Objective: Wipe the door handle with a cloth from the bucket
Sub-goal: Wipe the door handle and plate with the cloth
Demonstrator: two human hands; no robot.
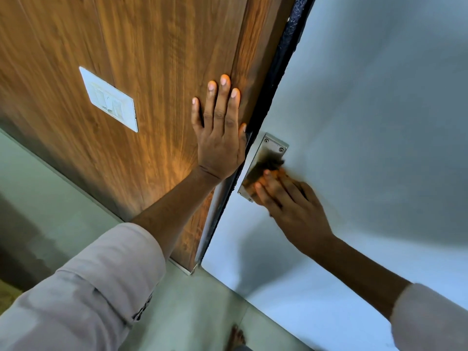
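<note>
Left hand [219, 138] spread flat beside the wood panel [152, 72] edge; right hand [291, 198] presses cloth [274, 166] onto handle plate [272, 150].

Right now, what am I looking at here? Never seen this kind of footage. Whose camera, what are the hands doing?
There is no robot here: it is one wide-angle picture from a camera worn on a person's head, looking forward and down, so walls lean oddly. The left hand lies flat and open against a wood-grain panel that carries a white switch plate. The right hand, blurred, presses an orange cloth against the metal handle plate on the pale door. The handle's own shape is hidden by the cloth and the fingers. A bare foot shows on the floor below. No bucket is in view.
</note>
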